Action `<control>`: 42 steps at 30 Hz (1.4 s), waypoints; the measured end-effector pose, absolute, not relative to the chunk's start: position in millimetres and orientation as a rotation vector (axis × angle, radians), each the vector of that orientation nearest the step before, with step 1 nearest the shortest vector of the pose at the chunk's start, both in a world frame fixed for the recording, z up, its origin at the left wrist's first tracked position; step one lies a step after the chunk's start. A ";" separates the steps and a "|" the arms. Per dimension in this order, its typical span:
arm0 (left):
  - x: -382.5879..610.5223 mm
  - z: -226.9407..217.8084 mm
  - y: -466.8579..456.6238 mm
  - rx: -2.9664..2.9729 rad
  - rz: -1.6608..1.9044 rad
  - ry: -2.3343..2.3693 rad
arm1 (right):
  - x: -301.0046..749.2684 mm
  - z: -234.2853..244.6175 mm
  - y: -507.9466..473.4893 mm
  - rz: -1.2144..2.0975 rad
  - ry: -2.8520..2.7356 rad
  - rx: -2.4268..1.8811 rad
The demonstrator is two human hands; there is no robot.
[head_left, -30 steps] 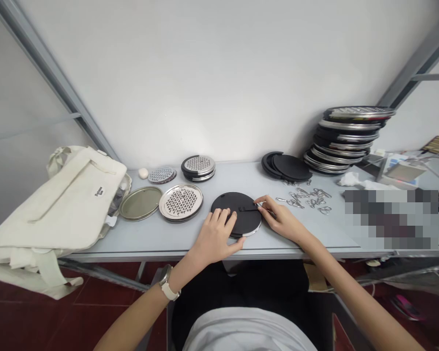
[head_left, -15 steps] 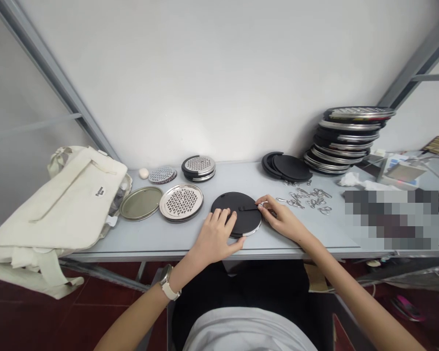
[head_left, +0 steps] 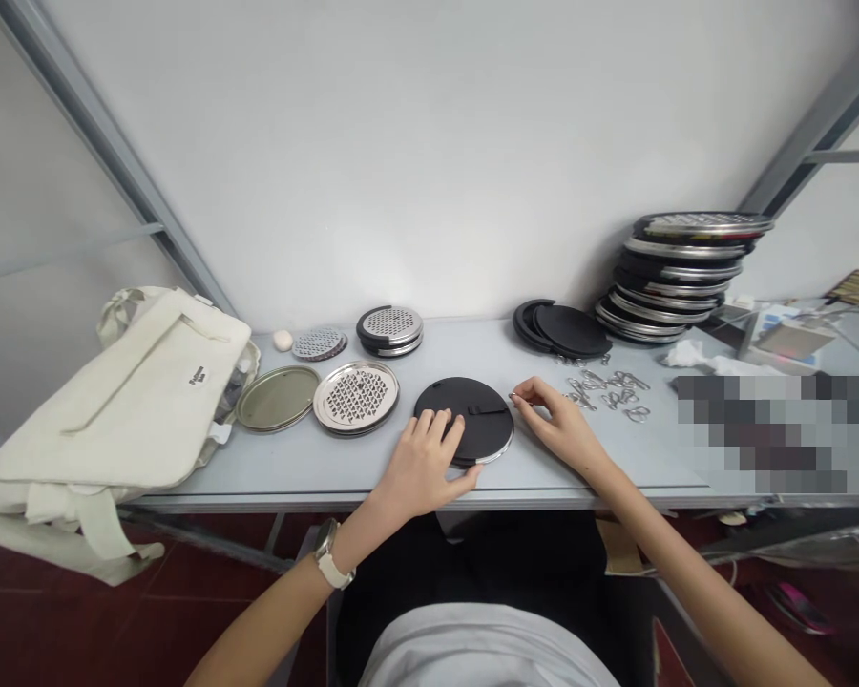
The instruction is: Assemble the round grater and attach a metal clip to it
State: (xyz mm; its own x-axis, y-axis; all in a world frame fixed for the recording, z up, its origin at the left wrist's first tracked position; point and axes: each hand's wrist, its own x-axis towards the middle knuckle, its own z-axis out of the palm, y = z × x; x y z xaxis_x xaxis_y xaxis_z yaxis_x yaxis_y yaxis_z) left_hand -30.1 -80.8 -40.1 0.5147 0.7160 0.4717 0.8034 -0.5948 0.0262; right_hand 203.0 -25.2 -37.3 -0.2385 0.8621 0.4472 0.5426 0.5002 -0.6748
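A round black disc (head_left: 476, 434) with a silver rim lies on the table in front of me. A narrow slot runs from near its middle toward the right edge. My left hand (head_left: 429, 453) holds it down, fingers curled on top and thumb along the near rim. Just off the disc's right edge, my right hand (head_left: 555, 420) pinches a small metal clip (head_left: 513, 395), mostly hidden by the fingertips. Beyond that hand lies a loose scatter of small metal clips (head_left: 619, 391).
To the left are a grater disc (head_left: 362, 396), an olive round lid (head_left: 276, 399) and a cream bag (head_left: 129, 391). Along the wall stand smaller grater discs (head_left: 393, 324), black round covers (head_left: 573, 329) and a tall stack of rimmed discs (head_left: 677, 277).
My right hand has drawn slightly up and away from the slot's end, baring the disc's right edge. My left hand stays in place on the disc.
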 end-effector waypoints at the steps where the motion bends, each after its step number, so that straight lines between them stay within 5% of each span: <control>1: -30.2 -40.1 -80.8 -2.559 -0.660 -1.301 | 202.9 -36.8 -25.4 0.495 -1.921 -1.145; 42: -30.2 -41.1 -79.5 -2.566 -0.625 -1.304 | 203.1 -38.4 -25.7 0.569 -2.080 -1.150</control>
State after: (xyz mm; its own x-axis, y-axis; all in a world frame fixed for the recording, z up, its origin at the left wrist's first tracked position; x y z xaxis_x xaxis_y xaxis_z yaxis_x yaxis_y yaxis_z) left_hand -30.2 -79.5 -41.1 0.5224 0.7228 0.4525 0.8055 -0.5924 0.0164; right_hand 203.1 -25.7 -38.4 -0.3749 0.8571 0.3533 0.5579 0.5129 -0.6524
